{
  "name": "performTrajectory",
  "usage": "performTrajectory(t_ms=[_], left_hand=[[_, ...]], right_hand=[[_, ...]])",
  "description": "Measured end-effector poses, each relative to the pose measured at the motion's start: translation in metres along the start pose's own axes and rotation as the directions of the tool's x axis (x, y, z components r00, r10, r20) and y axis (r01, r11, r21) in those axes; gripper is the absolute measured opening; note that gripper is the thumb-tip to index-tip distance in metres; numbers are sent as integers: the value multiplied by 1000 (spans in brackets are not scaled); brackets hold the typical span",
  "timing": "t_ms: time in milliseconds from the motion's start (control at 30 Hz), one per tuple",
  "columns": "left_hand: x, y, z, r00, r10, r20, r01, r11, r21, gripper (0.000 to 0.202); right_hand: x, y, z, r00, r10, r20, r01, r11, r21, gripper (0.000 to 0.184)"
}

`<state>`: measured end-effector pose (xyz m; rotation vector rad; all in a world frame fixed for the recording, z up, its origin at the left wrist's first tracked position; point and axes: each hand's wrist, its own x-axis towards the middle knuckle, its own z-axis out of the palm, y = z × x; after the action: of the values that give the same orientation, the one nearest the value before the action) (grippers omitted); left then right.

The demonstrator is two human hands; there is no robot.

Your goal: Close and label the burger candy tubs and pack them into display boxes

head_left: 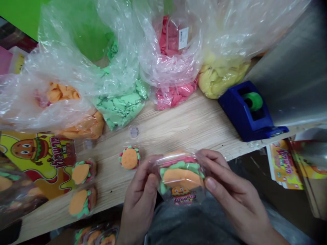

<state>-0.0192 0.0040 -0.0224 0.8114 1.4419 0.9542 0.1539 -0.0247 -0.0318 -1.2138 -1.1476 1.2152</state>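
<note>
Between my two hands, close to the table's front edge, is a clear plastic package (182, 178) with a layered toy burger inside, in orange, green and pink. A printed burger cartoon label shows on its lower part. My left hand (143, 190) grips the package's left side, thumb in front. On the right side, my right hand (227, 187) pinches it between thumb and fingers. A small toy burger (129, 157) lies on the table to the left of my left hand. Two more toy burgers, one upper (81, 172) and one lower (79, 203), lie farther left.
Plastic bags of orange (90, 124), green (120, 105), pink (176, 93) and yellow (217, 78) soft pieces line the back. A blue tape dispenser (237, 112) stands at the right edge. A printed burger card (38, 153) lies left. Packed burgers (98, 234) sit below the table edge.
</note>
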Motion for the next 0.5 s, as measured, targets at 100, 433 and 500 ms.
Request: performTrajectory(t_ms=[100,433,500], left_hand=[[-5,5,-2,999,30,46,-30,1000,9,28],[-18,18,5,1000,-19,10,20,991,-130,10],[-20,19,3,999,-35,-2,35,996,-86,14]], right_hand=[[-7,6,-1,995,86,-44,-80,990,120,33],[-13,9,7,954,294,55,-296,901,317,31],[-14,8,8,968,248,40,-248,918,309,33]])
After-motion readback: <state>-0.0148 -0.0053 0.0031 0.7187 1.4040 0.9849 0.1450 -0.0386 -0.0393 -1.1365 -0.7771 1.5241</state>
